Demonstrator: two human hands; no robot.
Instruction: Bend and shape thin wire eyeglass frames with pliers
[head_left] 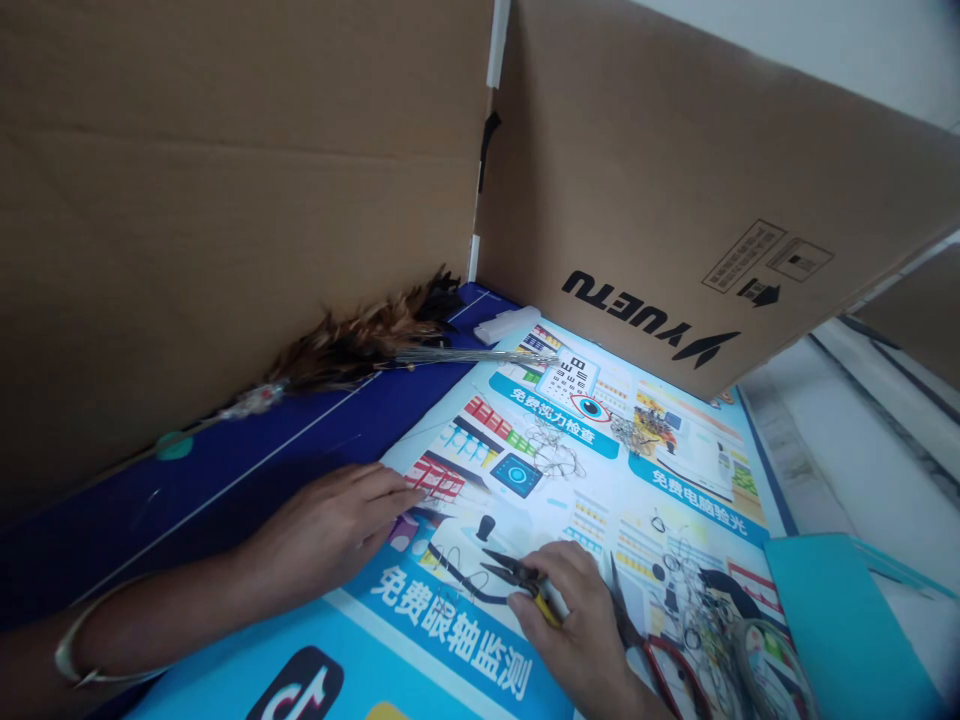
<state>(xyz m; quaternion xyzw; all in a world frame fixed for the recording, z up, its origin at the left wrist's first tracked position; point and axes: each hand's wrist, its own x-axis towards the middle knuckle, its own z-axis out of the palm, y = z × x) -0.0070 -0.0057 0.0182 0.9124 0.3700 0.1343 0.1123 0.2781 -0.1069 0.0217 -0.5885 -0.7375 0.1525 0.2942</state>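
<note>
My right hand (574, 615) is wrapped round a pair of needle-nose pliers (544, 602) with yellow handles. The dark jaws are slightly parted and point left, over the printed poster sheet (352, 655). Opposite them, my left hand (352, 522) has its fingers pressed together just above the sheet. What its fingertips pinch, if anything, is too fine to make out. Small bent wire pieces (459, 575) lie between the hands, near the plier tips. Beside my right hand are scissors (667, 670) with red handles, partly covered by that hand.
A tangle of wire pieces (694, 610) and a clear round container (772, 665) are at the right. Loose wire loops (555, 450) lie farther back. Brown feathers (352, 335) and a bundle of long straight wires (465, 355) rest by the cardboard walls (637, 180). A teal folder (840, 620) sits right.
</note>
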